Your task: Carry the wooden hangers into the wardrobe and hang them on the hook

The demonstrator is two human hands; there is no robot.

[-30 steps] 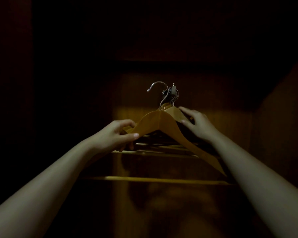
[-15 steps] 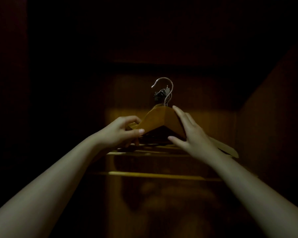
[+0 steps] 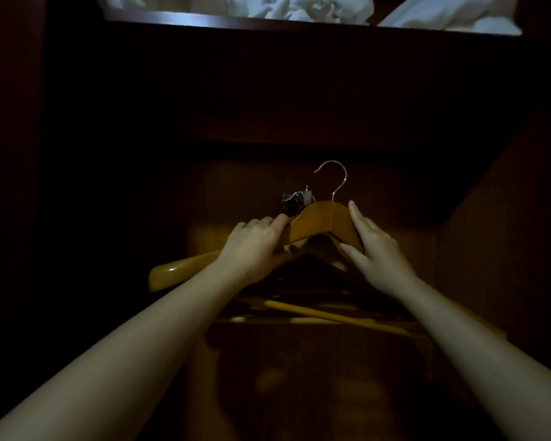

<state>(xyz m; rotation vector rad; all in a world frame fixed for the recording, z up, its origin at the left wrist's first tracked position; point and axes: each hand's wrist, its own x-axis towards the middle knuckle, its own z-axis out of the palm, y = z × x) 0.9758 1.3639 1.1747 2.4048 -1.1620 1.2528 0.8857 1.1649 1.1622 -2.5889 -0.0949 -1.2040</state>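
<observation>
Inside a dark wardrobe I hold a wooden hanger (image 3: 322, 222) with both hands. Its metal hook (image 3: 334, 178) stands free, up and to the right of the wardrobe's hook (image 3: 295, 198). My left hand (image 3: 252, 243) grips the hanger's left shoulder, thumb under, fingers over. My right hand (image 3: 374, 249) lies against the right shoulder with straight fingers and the thumb below. Behind it several other wooden hangers (image 3: 315, 310) hang from the wardrobe's hook, mostly in shadow.
The wardrobe's wooden back panel (image 3: 395, 243) is dimly lit; the side walls are dark. A shelf edge (image 3: 236, 20) runs across the top with white bedding (image 3: 299, 4) on it.
The held hanger has swung so its left arm points toward me and its hook has moved right, off the wardrobe's hook. The view has tilted up, showing the shelf and bedding.
</observation>
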